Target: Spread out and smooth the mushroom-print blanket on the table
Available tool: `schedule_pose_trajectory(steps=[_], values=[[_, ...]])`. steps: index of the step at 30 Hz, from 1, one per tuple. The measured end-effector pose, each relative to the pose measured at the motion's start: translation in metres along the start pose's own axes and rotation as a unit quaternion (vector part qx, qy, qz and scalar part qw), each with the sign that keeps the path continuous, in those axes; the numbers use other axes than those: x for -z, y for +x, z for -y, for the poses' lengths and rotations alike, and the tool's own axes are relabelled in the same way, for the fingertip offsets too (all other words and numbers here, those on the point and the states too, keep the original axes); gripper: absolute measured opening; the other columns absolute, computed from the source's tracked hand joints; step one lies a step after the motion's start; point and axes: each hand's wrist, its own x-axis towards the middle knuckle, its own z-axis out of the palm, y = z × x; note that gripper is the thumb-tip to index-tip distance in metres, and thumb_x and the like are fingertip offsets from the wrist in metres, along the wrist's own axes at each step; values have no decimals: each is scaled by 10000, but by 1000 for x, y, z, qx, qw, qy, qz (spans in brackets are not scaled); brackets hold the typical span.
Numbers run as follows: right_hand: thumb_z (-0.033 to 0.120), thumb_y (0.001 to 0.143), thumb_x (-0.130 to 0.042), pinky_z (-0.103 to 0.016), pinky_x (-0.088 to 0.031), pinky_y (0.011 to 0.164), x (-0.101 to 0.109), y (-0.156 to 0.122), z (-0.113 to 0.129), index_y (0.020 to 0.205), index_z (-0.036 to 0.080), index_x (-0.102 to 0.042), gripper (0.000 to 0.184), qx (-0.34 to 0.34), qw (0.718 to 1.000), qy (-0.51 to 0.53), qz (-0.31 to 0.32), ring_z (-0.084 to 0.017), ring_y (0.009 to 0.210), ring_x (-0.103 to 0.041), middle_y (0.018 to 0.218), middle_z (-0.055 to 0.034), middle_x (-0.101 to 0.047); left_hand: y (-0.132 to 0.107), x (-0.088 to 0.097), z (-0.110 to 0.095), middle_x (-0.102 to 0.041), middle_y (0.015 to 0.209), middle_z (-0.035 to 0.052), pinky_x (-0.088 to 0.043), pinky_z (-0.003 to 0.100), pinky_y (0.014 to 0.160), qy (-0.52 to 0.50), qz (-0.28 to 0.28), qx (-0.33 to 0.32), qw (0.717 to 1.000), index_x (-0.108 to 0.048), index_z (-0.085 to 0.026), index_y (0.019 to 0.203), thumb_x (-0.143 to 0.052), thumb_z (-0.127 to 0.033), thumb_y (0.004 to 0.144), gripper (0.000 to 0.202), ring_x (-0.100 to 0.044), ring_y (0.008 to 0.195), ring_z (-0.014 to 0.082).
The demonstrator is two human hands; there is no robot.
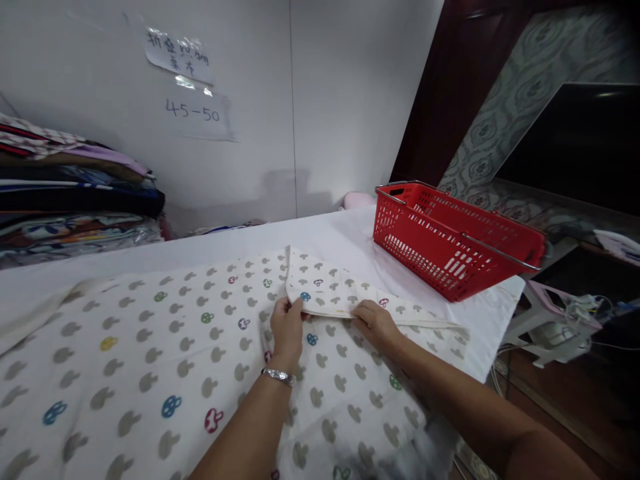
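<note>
A white cloth [200, 360] printed with grey and coloured mushrooms lies spread over the white-covered table. Part of its far edge on the right is folded back toward me, making a flap [330, 283] over the rest. My left hand [287, 333], with a silver bracelet on the wrist, pinches the flap's hem near its left corner. Farther right along the same hem, my right hand [376, 325] has its fingers closed on the edge. The cloth hides some of the fingertips.
A red plastic basket [450, 247] with metal handles stands at the table's back right corner. Folded fabrics are stacked [75, 187] at the far left against a white wall [340, 100] bearing handwritten notes. Beyond the table's right edge are a white stool [540, 327] and cables.
</note>
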Motion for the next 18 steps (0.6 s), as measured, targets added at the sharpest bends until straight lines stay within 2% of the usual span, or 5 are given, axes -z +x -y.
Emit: schedule_pose_trajectory(steps=[6,13,18], values=[[206,876,-498,-279,-448,732,-1,0,0,866,191,-617,121,-14,1000,12,7,-169,818,-551,857,-51,-602,1,2,2,-575,646,-18,-414,238,521,18,8,-6,1000,-585,-151,769,-628,-337,665,217,-496,521,92],[179,891,-431,-285,-417,739,-2,-1,3,843,177,-629,204,39,997,-67,9,-183,844,-525,864,-70,-611,1,1,2,-571,650,-24,-419,239,522,6,11,-2,1000,-583,-156,773,-637,-327,666,208,-500,519,89],[199,902,-424,-286,-393,710,0,0,6,840,169,-646,233,51,993,-103,21,-181,790,-510,841,-64,-620,2,-1,1,-581,683,-11,-436,235,525,-9,4,2,1000,-582,-149,785,-641,-299,668,199,-512,538,89]])
